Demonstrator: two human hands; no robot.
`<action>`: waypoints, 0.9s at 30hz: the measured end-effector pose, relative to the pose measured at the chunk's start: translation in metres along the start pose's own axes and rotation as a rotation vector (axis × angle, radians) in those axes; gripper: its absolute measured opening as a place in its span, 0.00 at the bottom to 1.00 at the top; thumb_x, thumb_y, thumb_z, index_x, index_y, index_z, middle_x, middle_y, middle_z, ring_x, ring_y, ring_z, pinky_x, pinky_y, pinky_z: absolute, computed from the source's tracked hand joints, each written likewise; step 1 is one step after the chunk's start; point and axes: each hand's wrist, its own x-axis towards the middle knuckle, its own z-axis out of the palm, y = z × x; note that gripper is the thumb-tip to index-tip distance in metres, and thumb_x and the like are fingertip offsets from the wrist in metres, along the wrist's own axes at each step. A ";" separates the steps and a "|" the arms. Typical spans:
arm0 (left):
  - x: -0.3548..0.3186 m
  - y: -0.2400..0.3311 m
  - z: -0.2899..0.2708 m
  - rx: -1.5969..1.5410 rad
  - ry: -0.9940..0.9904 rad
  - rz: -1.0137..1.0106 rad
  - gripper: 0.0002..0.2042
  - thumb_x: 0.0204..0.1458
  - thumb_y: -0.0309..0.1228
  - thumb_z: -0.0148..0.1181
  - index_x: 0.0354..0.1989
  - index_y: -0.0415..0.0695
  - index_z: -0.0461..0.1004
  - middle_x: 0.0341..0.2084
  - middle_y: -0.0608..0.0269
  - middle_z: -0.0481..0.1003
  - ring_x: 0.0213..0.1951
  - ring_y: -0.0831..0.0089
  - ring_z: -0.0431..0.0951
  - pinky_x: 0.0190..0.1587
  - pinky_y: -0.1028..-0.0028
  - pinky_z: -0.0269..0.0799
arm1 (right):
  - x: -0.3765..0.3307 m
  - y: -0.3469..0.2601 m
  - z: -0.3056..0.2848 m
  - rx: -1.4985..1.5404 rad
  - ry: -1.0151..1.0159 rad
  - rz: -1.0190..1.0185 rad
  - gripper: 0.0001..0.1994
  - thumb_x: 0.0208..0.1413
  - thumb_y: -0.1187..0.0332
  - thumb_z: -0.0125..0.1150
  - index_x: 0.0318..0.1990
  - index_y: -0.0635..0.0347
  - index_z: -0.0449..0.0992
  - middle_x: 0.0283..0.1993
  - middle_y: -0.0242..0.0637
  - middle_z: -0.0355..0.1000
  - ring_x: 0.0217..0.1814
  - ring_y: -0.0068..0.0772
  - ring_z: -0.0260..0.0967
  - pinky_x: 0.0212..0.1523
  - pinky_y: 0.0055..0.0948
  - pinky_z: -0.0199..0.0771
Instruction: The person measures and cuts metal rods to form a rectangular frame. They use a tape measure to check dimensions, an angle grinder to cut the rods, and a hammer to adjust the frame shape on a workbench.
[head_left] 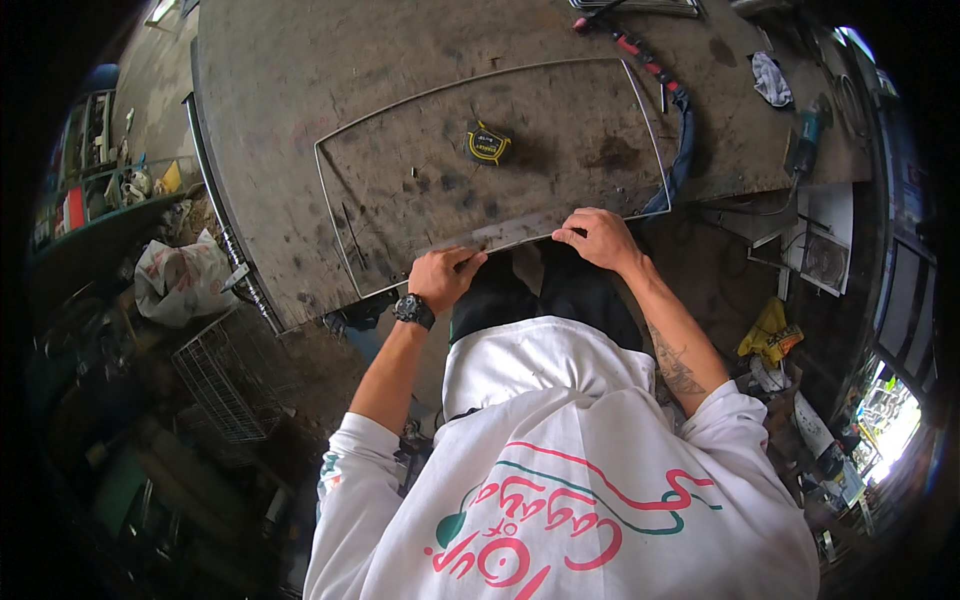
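A thin metal rod frame (645, 136), roughly rectangular, lies flat on the worn worktable (260, 100), its near side along the table's front edge. My left hand (443, 279), with a black watch on the wrist, is closed on that near side, left of the middle. Farther right along the same side, my right hand (598, 240) grips the rod between thumb and fingers. Inside the frame sits a black and yellow tape measure (488, 145). A thin dark rod (352, 232) lies by the frame's left side.
A hose with red and black sections (683, 130) runs past the frame's right side. Beyond it are a grey rag (770, 80) and a teal angle grinder (808, 130). A wire basket (225, 380) and white plastic bag (185, 280) are left of the table; a yellow bag (770, 335) lies right.
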 end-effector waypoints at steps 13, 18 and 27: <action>-0.011 0.001 -0.033 0.096 -0.012 0.293 0.13 0.64 0.43 0.65 0.36 0.48 0.86 0.30 0.63 0.83 0.28 0.54 0.83 0.28 0.59 0.78 | -0.005 -0.014 -0.023 0.032 -0.137 -0.183 0.17 0.63 0.55 0.71 0.29 0.61 0.84 0.28 0.41 0.80 0.31 0.50 0.79 0.34 0.43 0.76; -0.014 0.014 -0.045 0.100 -0.027 0.314 0.13 0.65 0.43 0.65 0.36 0.48 0.86 0.29 0.64 0.82 0.27 0.55 0.82 0.27 0.60 0.77 | -0.006 -0.024 -0.041 0.015 -0.161 -0.196 0.19 0.63 0.54 0.69 0.27 0.59 0.83 0.26 0.40 0.78 0.30 0.50 0.78 0.33 0.44 0.76; -0.014 0.027 -0.041 0.161 -0.093 0.253 0.14 0.65 0.43 0.64 0.35 0.47 0.86 0.31 0.63 0.84 0.27 0.55 0.83 0.27 0.61 0.79 | -0.012 -0.020 -0.036 -0.012 -0.142 -0.222 0.17 0.63 0.57 0.71 0.27 0.60 0.83 0.25 0.40 0.77 0.26 0.47 0.76 0.29 0.43 0.74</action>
